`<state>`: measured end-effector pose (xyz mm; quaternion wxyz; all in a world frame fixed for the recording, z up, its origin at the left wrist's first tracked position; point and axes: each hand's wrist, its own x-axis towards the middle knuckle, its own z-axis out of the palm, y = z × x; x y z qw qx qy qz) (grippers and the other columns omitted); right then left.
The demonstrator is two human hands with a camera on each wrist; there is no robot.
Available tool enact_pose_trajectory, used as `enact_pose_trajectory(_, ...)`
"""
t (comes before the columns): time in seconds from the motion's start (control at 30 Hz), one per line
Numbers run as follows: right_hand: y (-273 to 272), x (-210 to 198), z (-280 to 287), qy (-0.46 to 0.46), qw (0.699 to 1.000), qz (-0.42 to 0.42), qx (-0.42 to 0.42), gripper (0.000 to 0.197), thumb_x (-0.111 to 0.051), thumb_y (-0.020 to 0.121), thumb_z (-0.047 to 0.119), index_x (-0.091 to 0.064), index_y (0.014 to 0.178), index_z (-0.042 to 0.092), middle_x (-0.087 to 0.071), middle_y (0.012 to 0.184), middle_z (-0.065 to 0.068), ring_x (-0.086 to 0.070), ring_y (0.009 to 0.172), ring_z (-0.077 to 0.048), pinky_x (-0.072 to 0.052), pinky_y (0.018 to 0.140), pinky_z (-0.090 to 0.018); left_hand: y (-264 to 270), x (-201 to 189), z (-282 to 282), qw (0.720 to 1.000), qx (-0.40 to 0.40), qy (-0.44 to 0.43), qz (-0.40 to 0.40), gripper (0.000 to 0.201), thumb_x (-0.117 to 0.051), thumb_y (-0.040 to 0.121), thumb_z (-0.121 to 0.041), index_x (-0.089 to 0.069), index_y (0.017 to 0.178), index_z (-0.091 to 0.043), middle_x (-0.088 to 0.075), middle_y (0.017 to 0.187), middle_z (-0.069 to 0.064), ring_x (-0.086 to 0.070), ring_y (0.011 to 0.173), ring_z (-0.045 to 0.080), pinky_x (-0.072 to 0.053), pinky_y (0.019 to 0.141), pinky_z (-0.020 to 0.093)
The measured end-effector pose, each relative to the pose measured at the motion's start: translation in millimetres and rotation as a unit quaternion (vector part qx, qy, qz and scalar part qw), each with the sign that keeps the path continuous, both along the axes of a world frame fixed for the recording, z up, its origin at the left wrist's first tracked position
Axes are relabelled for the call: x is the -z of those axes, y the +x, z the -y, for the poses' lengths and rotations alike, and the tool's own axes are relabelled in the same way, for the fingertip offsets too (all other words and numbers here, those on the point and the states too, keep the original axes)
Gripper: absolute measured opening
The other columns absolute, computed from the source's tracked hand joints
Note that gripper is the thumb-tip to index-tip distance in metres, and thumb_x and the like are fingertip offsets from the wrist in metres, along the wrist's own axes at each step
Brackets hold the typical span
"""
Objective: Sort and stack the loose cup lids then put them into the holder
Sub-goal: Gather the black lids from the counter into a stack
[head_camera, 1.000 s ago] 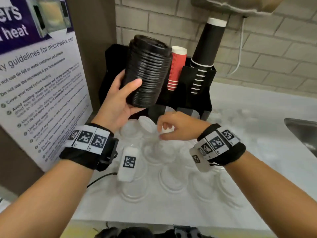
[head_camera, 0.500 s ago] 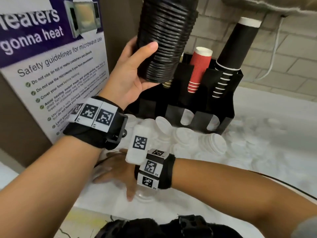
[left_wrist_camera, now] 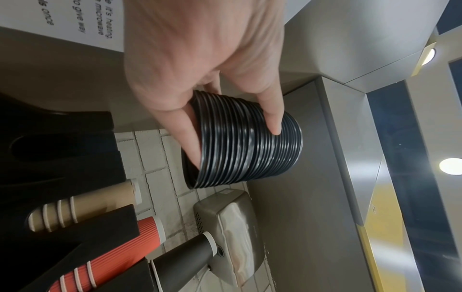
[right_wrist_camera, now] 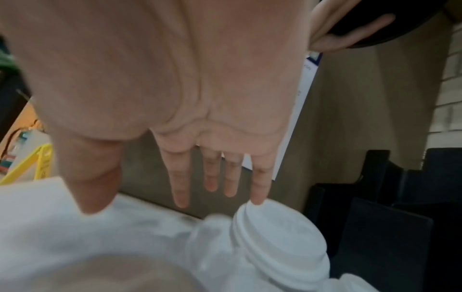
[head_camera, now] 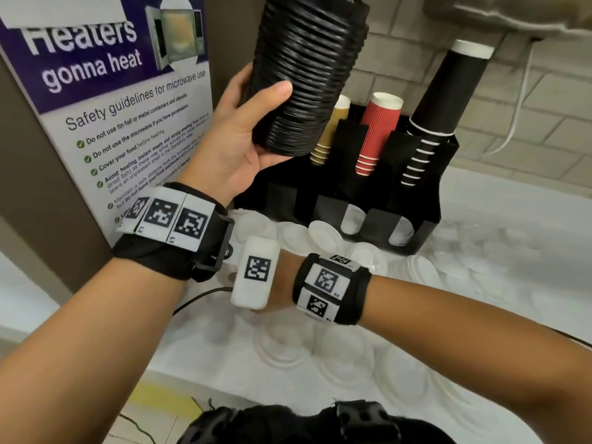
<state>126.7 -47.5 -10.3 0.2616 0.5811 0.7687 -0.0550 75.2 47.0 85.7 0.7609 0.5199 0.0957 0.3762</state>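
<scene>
Above the back left corner of the white counter (head_camera: 512,219), the left hand (head_camera: 237,139) grips a tall stack of black lids (head_camera: 307,72), thumb across its front and fingers round the far side, held clear over the black holder (head_camera: 426,200). The holder stands against the brick wall with tan cups (head_camera: 330,133), red cups (head_camera: 378,133) and black cups (head_camera: 448,100) in its upper slots. The right hand (right_wrist_camera: 175,83) reaches across beneath the left wrist, fingers straight and spread, grasping nothing; its little fingertip touches a stack of white lids (right_wrist_camera: 280,247). More white lids (head_camera: 323,235) lie scattered before the holder. A microwave safety poster (head_camera: 105,100) hangs at left.
</scene>
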Motion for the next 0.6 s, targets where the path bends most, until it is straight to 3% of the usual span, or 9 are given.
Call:
enact_pose_trajectory(0.07, 0, -2, 8, 0.011, 0.997, -0.065, -0.048, 0.059, -0.052, 0.094, 0.046, -0.034, 0.145, 0.024, -0.036, 0.148, 0.000, -0.036, 0.132, -0.021, -0.030, 0.110, -0.033, -2, 0, 1, 1.000, -0.004, -0.001, 0.001, 0.061, -0.066, 0.087, -0.019, -0.041, 0.143, -0.022, -0.062, 0.130, 0.002, -0.066, 0.113, 0.023, -0.058, 0.079, 0.047)
enact_pose_trajectory(0.13, -6, -1, 21, -0.020, 0.987, -0.092, -0.129, 0.057, -0.064, 0.086, 0.047, -0.045, 0.134, 0.026, -0.040, 0.137, 0.000, -0.039, 0.123, -0.022, -0.037, 0.101, -0.034, -3, -1, 3, 1.000, -0.007, -0.002, 0.003, 0.063, -0.066, 0.088, -0.019, -0.039, 0.145, -0.022, -0.061, 0.132, 0.003, -0.066, 0.114, 0.023, -0.058, 0.080, 0.048)
enact_pose_trajectory(0.23, -14, 11, 40, -0.076, 0.979, -0.035, -0.186, 0.042, -0.069, 0.082, 0.039, -0.054, 0.120, 0.029, -0.040, 0.127, -0.001, -0.038, 0.116, -0.022, -0.039, 0.097, -0.039, -6, -3, 5, 1.000, -0.009, -0.002, 0.010, 0.065, -0.066, 0.087, -0.020, -0.039, 0.145, -0.020, -0.063, 0.129, 0.002, -0.066, 0.115, 0.024, -0.058, 0.080, 0.049)
enact_pose_trajectory(0.3, -12, 21, 48, -0.055, 0.979, -0.004, -0.194, 0.029, -0.060, 0.089, 0.031, -0.056, 0.117, 0.027, -0.040, 0.127, -0.002, -0.036, 0.117, -0.023, -0.036, 0.100, -0.043, -7, -3, 6, 1.000, -0.009, -0.007, 0.015, 0.066, -0.067, 0.085, -0.021, -0.039, 0.145, -0.020, -0.064, 0.128, 0.002, -0.065, 0.115, 0.025, -0.057, 0.081, 0.049)
enact_pose_trajectory(0.37, -4, 25, 50, -0.025, 0.983, 0.013, -0.183, 0.023, -0.050, 0.095, 0.024, -0.057, 0.117, 0.024, -0.040, 0.130, -0.003, -0.035, 0.121, -0.025, -0.033, 0.103, -0.043, -9, 0, 7, 1.000, -0.005, -0.013, 0.020, 0.064, -0.067, 0.086, -0.021, -0.040, 0.145, -0.020, -0.064, 0.127, 0.002, -0.065, 0.115, 0.025, -0.057, 0.082, 0.049)
enact_pose_trajectory(0.47, 10, 23, 45, -0.021, 0.988, -0.013, -0.151, 0.030, -0.059, 0.090, 0.022, -0.056, 0.120, 0.024, -0.038, 0.135, -0.003, -0.030, 0.127, -0.026, -0.028, 0.103, -0.042, -12, 4, 9, 0.999, 0.003, -0.028, 0.030, 0.060, -0.066, 0.087, -0.020, -0.042, 0.142, -0.021, -0.066, 0.126, 0.002, -0.064, 0.117, 0.027, -0.056, 0.084, 0.050)
enact_pose_trajectory(0.53, 21, 13, 42, -0.003, 0.990, -0.111, -0.085, 0.043, -0.067, 0.086, 0.030, -0.055, 0.127, 0.024, -0.038, 0.140, -0.003, -0.028, 0.129, -0.026, -0.027, 0.104, -0.040, -12, 7, 10, 0.999, 0.008, -0.039, 0.034, 0.059, -0.065, 0.087, -0.020, -0.043, 0.142, -0.020, -0.064, 0.130, 0.004, -0.063, 0.118, 0.027, -0.056, 0.083, 0.050)
enact_pose_trajectory(0.6, 35, -1, 39, 0.058, 0.962, -0.268, 0.011, 0.045, -0.070, 0.085, 0.027, -0.059, 0.127, 0.016, -0.044, 0.136, -0.008, -0.036, 0.124, -0.025, -0.030, 0.104, -0.036, -11, 11, 12, 0.998, 0.019, -0.044, 0.036, 0.062, -0.063, 0.088, -0.021, -0.039, 0.146, -0.018, -0.059, 0.137, 0.006, -0.061, 0.122, 0.028, -0.055, 0.085, 0.051)
